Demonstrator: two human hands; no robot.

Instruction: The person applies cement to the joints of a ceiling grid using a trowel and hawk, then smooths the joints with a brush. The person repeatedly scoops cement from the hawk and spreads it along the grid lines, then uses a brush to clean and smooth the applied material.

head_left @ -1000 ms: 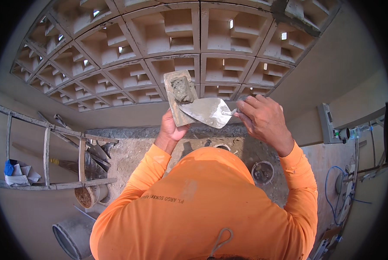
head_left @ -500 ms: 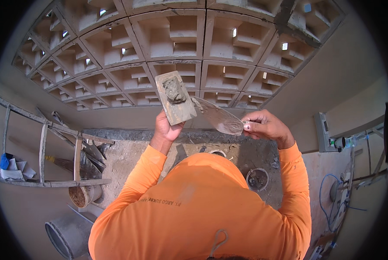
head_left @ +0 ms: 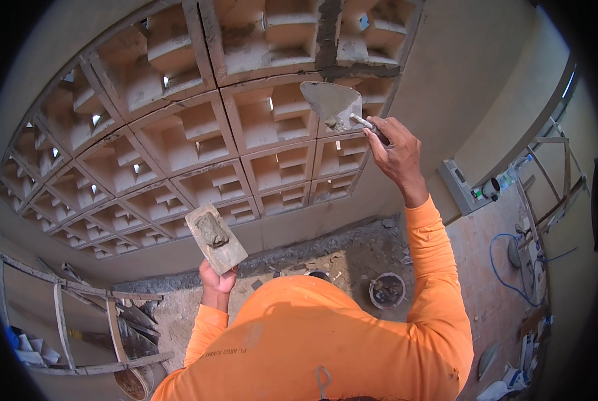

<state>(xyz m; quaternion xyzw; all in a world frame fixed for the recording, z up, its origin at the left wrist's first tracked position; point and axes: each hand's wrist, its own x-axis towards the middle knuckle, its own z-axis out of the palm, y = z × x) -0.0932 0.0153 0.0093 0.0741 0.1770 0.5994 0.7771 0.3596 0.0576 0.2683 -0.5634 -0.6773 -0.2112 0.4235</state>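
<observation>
Two bare hands reach out past your orange shirt [head_left: 339,334]. Your left hand [head_left: 217,277] has its grip closed on the lower end of the board [head_left: 228,256]; how far the fingers curl underneath is hidden. The board is slanted in view, and a thick lump of grey mortar [head_left: 211,230] sits on its upper half. Right of the board and higher, your right hand [head_left: 397,150] has its grip closed around the handle of the trowel [head_left: 332,103]. The trowel is well apart from the board, its blade pointing up and left, with a dab of mortar near the handle end. Beyond the board stands the screen of pale hollow blocks [head_left: 249,113]; I cannot tell whether the blade touches it. Down right of the board, a bucket [head_left: 372,295] stands on the floor. Left of the board is a ladder-like frame [head_left: 61,324], and far right of it a blue cord [head_left: 492,259] curls.
</observation>
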